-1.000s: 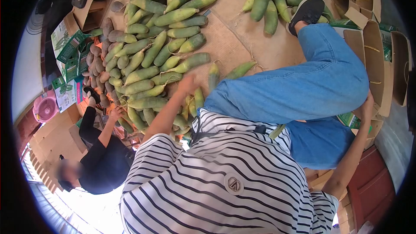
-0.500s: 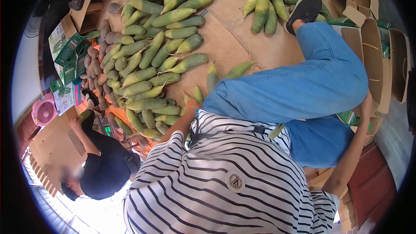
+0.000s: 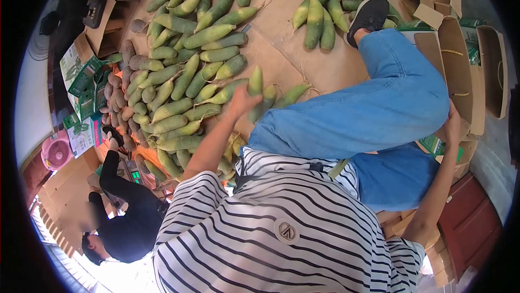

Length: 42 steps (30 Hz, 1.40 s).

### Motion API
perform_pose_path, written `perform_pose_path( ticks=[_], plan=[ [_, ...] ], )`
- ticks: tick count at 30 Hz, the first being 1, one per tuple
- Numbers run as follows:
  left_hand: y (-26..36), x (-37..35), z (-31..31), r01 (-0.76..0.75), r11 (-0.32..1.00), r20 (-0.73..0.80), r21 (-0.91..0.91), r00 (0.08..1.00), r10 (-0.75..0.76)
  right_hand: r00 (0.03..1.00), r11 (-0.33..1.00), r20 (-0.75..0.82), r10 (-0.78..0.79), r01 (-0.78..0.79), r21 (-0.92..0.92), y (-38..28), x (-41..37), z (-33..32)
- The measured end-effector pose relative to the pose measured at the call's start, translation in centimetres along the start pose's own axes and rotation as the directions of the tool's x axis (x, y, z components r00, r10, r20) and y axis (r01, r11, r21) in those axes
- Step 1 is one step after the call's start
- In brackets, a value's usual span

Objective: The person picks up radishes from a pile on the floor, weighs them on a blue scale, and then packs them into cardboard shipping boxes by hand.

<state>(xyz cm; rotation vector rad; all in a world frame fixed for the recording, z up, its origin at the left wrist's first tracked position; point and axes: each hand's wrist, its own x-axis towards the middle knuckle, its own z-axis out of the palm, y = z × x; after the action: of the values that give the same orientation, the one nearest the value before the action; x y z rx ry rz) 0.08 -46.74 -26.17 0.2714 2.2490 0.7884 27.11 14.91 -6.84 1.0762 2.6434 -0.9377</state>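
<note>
My left hand point(image 3: 245, 101) is closed round a green radish point(image 3: 255, 80), whose pale tip points up past the thumb. Beside it, two more green radishes point(image 3: 293, 95) lie on the brown floor sheet point(image 3: 281, 49), close to my blue-trousered leg. A large pile of green radishes point(image 3: 187, 76) spreads to the left of that hand. My right hand point(image 3: 450, 126) is at the far right, beside my bent knee and next to an open cardboard box point(image 3: 463, 71). Its fingers are partly hidden, so its grip is unclear.
Reddish-brown roots point(image 3: 116, 89) lie left of the radishes. Another radish group point(image 3: 319, 19) is near my shoe point(image 3: 371, 14). A co-worker in black point(image 3: 127, 228) sits at lower left, near a pink fan point(image 3: 57, 150) and a scale with a green display. Cartons stand on both sides.
My left hand has moved up and slightly right with a radish. My right hand has shifted little. The co-worker's arm has changed position, and the view has shifted slightly.
</note>
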Motion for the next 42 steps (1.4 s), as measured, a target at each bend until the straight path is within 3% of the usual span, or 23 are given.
perform_pose_path(
  ticks=[3,5,7,8,10,11,13,17,19,21,24,26,28,30,32,33,35,36,38,39,40,41,42],
  plan=[
    [5.7,3.3,-2.5,-0.138,0.948,-0.273,-0.286,0.960,0.057,1.000,1.000,0.002,0.013,-0.013,0.005,-0.7,0.0,-0.1],
    [7.3,4.1,-3.5,-0.272,0.841,-0.494,-0.468,0.869,0.006,1.000,0.999,-0.015,0.027,-0.027,-0.020,0.3,0.1,-0.1],
    [1.0,3.3,-2.5,-0.114,0.970,-0.450,-0.213,0.893,0.006,1.000,0.995,-0.021,-0.009,0.007,-0.096,0.1,0.2,-0.2],
    [-2.9,2.1,-1.5,0.058,0.991,-0.320,-0.122,0.943,-0.094,1.000,0.991,-0.022,-0.022,0.019,-0.133,0.1,0.1,-0.2],
    [-7.2,-2.7,-0.2,0.343,0.937,-0.032,0.066,0.939,-0.342,0.999,0.993,-0.025,-0.033,0.030,-0.110,0.6,0.1,-0.1],
    [-10.9,-5.1,2.2,0.393,0.905,-0.008,0.163,0.918,-0.397,0.999,0.994,-0.025,-0.039,0.036,-0.102,0.7,0.2,-0.1],
    [-10.0,-9.3,3.5,0.468,0.850,0.151,0.244,0.847,-0.510,1.000,1.000,-0.011,0.009,-0.009,0.024,-1.1,-0.2,-0.2],
    [-11.8,-10.4,7.5,0.325,0.925,0.036,0.196,0.941,-0.338,0.999,0.984,-0.006,0.037,-0.035,0.174,-4.8,-0.9,0.3],
    [-7.6,-7.7,6.4,0.338,0.931,-0.025,0.138,0.941,-0.338,0.995,0.969,0.002,0.096,-0.094,0.227,-5.0,-0.8,0.3],
    [-8.4,-3.6,7.4,0.241,0.969,-0.113,0.058,0.966,-0.234,0.991,0.959,0.003,0.133,-0.129,0.254,-4.8,-0.9,0.3],
    [-4.2,0.1,6.2,0.025,0.941,0.159,0.336,0.984,-0.083,0.991,0.960,0.004,0.136,-0.133,0.246,-4.0,-0.8,0.3],
    [1.1,1.0,4.4,0.007,0.944,0.125,0.331,0.991,-0.051,0.993,0.967,-0.011,0.118,-0.113,0.230,-3.5,-0.6,0.3],
    [2.9,3.5,4.2,-0.156,0.965,0.082,0.210,0.986,0.142,0.996,0.979,-0.001,0.092,-0.091,0.181,-3.1,-0.7,-0.1],
    [6.8,4.9,1.7,-0.180,0.983,-0.001,-0.032,0.984,0.180,0.997,0.985,0.012,0.074,-0.075,0.153,-3.5,-0.6,0.0],
    [8.6,5.7,-1.4,-0.262,0.917,-0.205,-0.302,0.957,0.206,0.998,0.986,-0.003,0.068,-0.067,0.151,-4.2,-0.8,0.2],
    [9.0,5.8,-2.2,-0.321,0.849,-0.306,-0.419,0.930,0.201,0.993,0.949,-0.004,0.114,-0.108,0.297,-3.6,-0.7,0.4],
    [4.7,4.8,-2.7,-0.299,0.888,-0.423,-0.350,0.896,0.135,0.994,0.981,-0.013,0.109,-0.105,0.160,-3.4,-0.5,0.1],
    [1.4,3.8,-2.7,-0.099,0.980,-0.306,-0.173,0.951,0.042,0.994,0.990,-0.019,0.109,-0.107,0.089,-3.2,-0.5,0.0],
    [-6.3,-0.2,-1.0,0.250,0.960,-0.079,0.127,0.967,-0.241,0.997,0.993,-0.006,0.077,-0.076,0.095,-2.5,-0.7,-0.1],
    [-10.6,-3.1,0.9,0.267,0.935,-0.101,0.234,0.963,-0.250,0.998,0.994,0.002,0.059,-0.059,0.097,-2.2,-0.6,-0.1],
    [-12.8,-5.8,1.8,0.375,0.843,0.064,0.385,0.901,-0.430,0.987,0.956,-0.012,0.163,-0.155,0.249,-2.1,-0.6,-0.1],
    [-16.6,-9.1,4.2,0.397,0.839,0.014,0.372,0.902,-0.433,0.964,0.887,-0.011,0.265,-0.239,0.396,-2.1,-0.4,0.0],
    [-19.3,-11.2,6.1,0.417,0.836,-0.039,0.356,0.900,-0.433,0.962,0.882,-0.020,0.273,-0.242,0.405,-1.9,-0.3,-0.1]
  ],
)
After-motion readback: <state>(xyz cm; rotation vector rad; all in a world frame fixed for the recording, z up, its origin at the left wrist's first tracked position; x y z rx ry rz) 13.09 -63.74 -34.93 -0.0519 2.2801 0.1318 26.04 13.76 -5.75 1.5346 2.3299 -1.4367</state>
